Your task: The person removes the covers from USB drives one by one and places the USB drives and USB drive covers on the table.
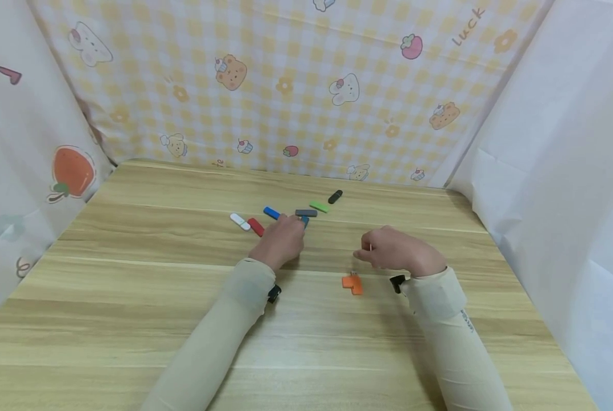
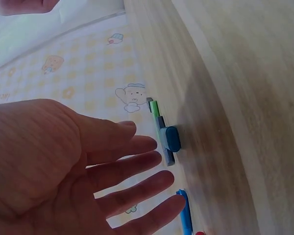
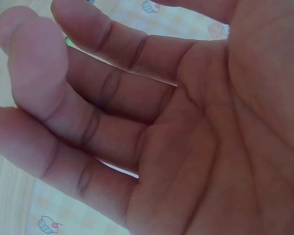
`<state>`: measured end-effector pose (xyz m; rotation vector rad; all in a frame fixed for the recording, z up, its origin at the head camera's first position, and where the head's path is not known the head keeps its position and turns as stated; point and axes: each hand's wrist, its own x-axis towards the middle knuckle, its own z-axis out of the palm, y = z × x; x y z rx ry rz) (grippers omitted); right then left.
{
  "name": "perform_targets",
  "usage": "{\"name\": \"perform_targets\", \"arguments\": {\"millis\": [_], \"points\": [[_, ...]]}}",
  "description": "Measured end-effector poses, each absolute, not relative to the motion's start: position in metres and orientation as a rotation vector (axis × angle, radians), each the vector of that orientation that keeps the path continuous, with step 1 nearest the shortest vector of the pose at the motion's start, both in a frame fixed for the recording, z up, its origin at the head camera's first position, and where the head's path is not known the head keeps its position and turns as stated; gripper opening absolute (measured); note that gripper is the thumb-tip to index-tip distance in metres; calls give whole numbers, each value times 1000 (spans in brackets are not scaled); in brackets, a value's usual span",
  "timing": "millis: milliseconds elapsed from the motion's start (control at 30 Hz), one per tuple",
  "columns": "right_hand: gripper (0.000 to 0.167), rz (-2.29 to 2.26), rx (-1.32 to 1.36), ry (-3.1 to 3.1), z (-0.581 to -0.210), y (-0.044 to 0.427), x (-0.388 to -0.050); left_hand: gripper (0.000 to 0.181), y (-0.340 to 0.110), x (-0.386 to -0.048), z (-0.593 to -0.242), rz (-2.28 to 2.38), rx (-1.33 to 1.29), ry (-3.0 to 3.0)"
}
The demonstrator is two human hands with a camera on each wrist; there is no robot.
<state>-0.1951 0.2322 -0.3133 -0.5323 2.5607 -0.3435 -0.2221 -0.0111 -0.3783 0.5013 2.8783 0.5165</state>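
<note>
My left hand [image 1: 280, 240] reaches over the cluster of USB sticks. Its fingers are loosely extended in the left wrist view, with nothing between them. Just beyond its fingertips is a dark teal USB stick [image 2: 171, 139]; whether they touch cannot be told. A grey stick [image 1: 306, 213] lies behind it, with a blue stick [image 1: 272, 213] to the left. Empty and loosely bent, my right hand [image 1: 396, 249] hovers at the right. Nearest to it lies an orange USB stick [image 1: 356, 284], its metal plug showing and an orange piece against its left side.
Left of the left hand lie a white stick [image 1: 240, 221] and a red stick [image 1: 256, 226], the red partly hidden. A green stick [image 1: 319, 206] and a black stick [image 1: 335, 197] lie farther back. Patterned cloth [image 1: 285, 114] hangs behind the wooden table [image 1: 131, 308].
</note>
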Motion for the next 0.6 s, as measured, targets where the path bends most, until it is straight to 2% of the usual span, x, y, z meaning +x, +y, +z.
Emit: {"name": "perform_targets", "arguments": {"millis": [567,600], "points": [[27,-344,-542,2556,-314,232,-195,21,-7,-207,-364,468,541,2727],[27,-343,-541,2557,-313,232,-195,21,-6,-214,-375,499,541,2699]]}}
